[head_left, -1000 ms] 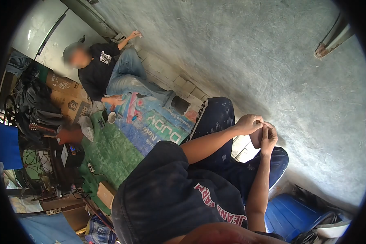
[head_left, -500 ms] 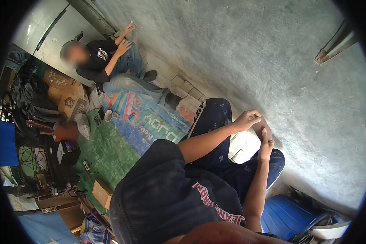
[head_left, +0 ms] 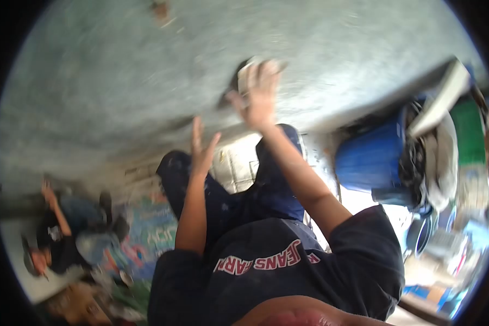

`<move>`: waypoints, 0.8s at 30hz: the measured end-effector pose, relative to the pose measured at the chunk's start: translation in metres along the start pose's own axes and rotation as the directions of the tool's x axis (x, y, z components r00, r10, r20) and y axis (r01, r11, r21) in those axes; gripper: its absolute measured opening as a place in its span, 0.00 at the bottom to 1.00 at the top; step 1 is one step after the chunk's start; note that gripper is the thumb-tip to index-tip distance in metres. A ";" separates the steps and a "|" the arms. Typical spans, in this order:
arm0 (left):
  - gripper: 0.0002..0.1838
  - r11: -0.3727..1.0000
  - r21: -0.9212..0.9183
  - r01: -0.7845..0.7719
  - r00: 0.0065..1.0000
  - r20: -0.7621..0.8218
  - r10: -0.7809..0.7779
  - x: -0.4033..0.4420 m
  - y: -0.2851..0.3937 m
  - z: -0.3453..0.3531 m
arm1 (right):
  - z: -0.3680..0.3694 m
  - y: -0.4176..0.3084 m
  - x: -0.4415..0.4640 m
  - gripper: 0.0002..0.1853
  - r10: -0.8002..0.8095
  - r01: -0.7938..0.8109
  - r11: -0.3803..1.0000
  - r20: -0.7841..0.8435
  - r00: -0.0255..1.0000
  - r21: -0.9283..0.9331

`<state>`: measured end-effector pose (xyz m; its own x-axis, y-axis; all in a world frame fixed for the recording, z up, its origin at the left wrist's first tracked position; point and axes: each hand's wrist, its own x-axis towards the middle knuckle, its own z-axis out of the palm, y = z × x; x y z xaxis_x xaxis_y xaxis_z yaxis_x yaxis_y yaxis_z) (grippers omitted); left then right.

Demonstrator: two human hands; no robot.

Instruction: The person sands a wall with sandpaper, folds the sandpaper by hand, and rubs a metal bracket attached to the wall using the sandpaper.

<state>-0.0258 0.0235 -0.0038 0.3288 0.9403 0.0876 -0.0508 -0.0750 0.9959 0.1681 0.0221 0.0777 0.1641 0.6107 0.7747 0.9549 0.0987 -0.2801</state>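
Observation:
My left hand (head_left: 202, 149) is raised above my left knee, its fingers apart and nothing in it. Further up, my right hand (head_left: 259, 95) reaches to the grey wall (head_left: 190, 70), its long fingers laid over a pale flat piece (head_left: 246, 76) against the surface. The thumb stands apart from the piece. Both the hand and the piece are blurred by motion, and most of the piece is hidden under the fingers.
At the lower left, another person (head_left: 60, 233) sits by the wall with one hand raised to it. A printed mat (head_left: 152, 228) lies beside that person. A blue container (head_left: 369, 155) stands on the right, near stacked household items.
The view has swung right. My hands, earlier together on a brown sheet, have parted; the right has moved to the wall with a flat piece, and the left has let go.

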 end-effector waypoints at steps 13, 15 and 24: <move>0.43 0.995 -0.060 0.075 0.994 0.084 -0.070 0.001 0.009 -0.006 | -0.013 -0.009 0.037 0.47 0.126 -0.126 0.974 -0.015 0.992 -0.186; 0.43 0.998 -0.048 0.048 0.995 0.092 -0.043 0.003 0.015 -0.004 | 0.003 -0.001 -0.008 0.46 0.137 -0.131 0.991 0.311 0.940 -0.040; 0.44 0.999 -0.026 0.033 0.995 0.096 -0.030 0.010 -0.004 -0.015 | -0.046 -0.008 0.072 0.51 0.324 -0.339 0.941 -0.295 0.899 -0.001</move>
<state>-0.0363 0.0384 -0.0069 0.4192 0.9060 0.0596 -0.0645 -0.0358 0.9973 0.1836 0.0288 0.1619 0.5297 0.3495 0.7728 0.8429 -0.1150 -0.5257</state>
